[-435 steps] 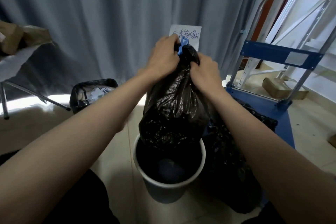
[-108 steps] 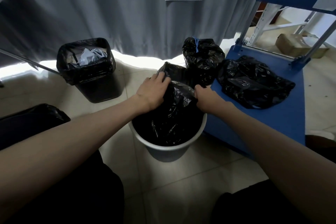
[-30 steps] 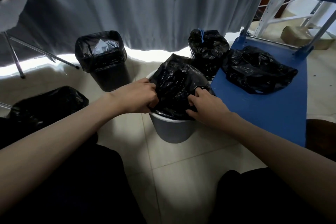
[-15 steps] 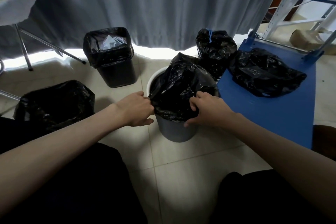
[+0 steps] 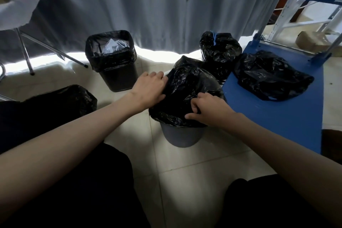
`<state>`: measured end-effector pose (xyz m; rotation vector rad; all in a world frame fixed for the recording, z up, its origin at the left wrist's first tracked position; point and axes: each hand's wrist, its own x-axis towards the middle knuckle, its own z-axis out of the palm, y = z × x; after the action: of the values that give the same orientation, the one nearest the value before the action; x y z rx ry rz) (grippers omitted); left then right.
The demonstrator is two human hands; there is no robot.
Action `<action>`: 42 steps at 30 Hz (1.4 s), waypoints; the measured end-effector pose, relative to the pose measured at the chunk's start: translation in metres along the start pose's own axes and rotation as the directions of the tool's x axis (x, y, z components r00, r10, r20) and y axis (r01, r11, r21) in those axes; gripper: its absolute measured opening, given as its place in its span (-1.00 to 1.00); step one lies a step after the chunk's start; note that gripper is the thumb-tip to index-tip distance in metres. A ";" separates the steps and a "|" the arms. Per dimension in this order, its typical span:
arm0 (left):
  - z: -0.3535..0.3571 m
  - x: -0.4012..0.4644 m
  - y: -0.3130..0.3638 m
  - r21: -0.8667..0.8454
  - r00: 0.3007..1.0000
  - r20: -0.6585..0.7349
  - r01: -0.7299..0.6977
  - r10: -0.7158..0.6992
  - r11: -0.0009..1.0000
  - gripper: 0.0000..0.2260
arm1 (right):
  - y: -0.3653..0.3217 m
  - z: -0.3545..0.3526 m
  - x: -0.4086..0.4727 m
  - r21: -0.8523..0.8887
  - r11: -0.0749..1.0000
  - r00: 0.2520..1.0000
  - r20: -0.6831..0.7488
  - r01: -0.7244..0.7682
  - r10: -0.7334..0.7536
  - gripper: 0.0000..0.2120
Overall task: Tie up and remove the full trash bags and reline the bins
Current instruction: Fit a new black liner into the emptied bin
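A round grey bin [image 5: 182, 136] stands on the tiled floor in front of me, with a fresh black liner [image 5: 187, 87] bunched over its mouth and hanging over the near rim. My left hand [image 5: 149, 89] lies against the liner's left side, fingers fairly straight and touching the plastic. My right hand [image 5: 206, 110] is at the near right rim, its fingers curled into a fold of the liner. Behind the bin sits a full black bag [image 5: 220, 53] tied with a blue band.
A square black bin [image 5: 118, 77], lined and holding crumpled paper, stands to the far left by the grey curtain. A blue cart deck [image 5: 288, 114] to the right carries a slumped black bag [image 5: 268, 76]. Another black bag [image 5: 74, 98] lies at my left. Metal legs [image 5: 25, 52] stand far left.
My left hand has slid from the near left rim up along the liner's left side. The right hand keeps its hold at the near rim. More liner now hangs over the rim.
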<state>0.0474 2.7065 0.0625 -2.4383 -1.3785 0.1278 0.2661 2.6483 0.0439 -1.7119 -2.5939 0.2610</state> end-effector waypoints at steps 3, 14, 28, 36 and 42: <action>0.008 0.012 0.002 -0.039 0.995 0.038 0.090 -0.088 0.995 -0.60 | 0.002 0.000 0.003 -0.032 0.999 1.000 -0.008 -0.005 0.005 -0.69; 0.008 0.041 -0.008 -0.512 0.919 0.225 0.394 -0.323 0.763 -0.87 | 0.009 0.001 0.008 -0.082 0.993 0.994 0.060 -0.083 0.088 -0.85; 0.024 0.034 -0.026 -0.268 0.925 0.172 0.375 -0.339 0.887 -0.77 | 0.021 0.002 0.010 -0.153 0.975 0.987 -0.054 -0.160 0.153 -0.52; 0.021 0.041 -0.012 -0.252 0.941 0.078 0.339 -0.330 0.906 -0.72 | 0.026 0.003 0.026 -0.021 0.970 0.969 -0.051 -0.242 0.240 -0.39; 0.024 0.051 0.022 -0.392 0.974 0.004 0.212 -0.229 0.895 -0.62 | 0.026 0.001 0.050 0.021 0.977 0.957 -0.198 -0.212 0.212 -0.52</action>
<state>0.0865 2.7455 0.0372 -2.5430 -1.7937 -0.2803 0.2699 2.7042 0.0350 -1.9093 -2.2736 0.0864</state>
